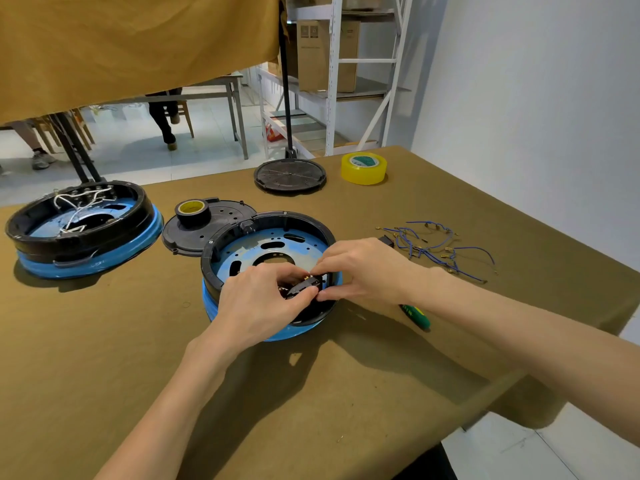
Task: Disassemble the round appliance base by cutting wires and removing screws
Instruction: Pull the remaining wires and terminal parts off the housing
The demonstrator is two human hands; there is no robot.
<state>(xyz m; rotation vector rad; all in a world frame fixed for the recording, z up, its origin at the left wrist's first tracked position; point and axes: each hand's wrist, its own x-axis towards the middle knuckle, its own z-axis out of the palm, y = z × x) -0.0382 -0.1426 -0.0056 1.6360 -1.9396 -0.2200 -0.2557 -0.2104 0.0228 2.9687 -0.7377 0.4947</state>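
A round appliance base (242,233) with a black rim and a blue inner plate stands open on the table in front of me. Both hands reach into its near side. My left hand (258,303) pinches a small black part with brass terminals (303,285) at the rim. My right hand (363,268) pinches the same part from the right, fingertips meeting the left hand's. A pile of cut blue wires (436,247) lies on the cloth to the right. A green-handled screwdriver (417,315) lies under my right wrist, mostly hidden.
A second round base (81,230) with white wires inside sits at the left. Two black round covers (194,233) (290,174) lie behind, one carrying a black tape roll (191,211). A yellow tape roll (363,168) stands at the back. The table's edge runs along the right.
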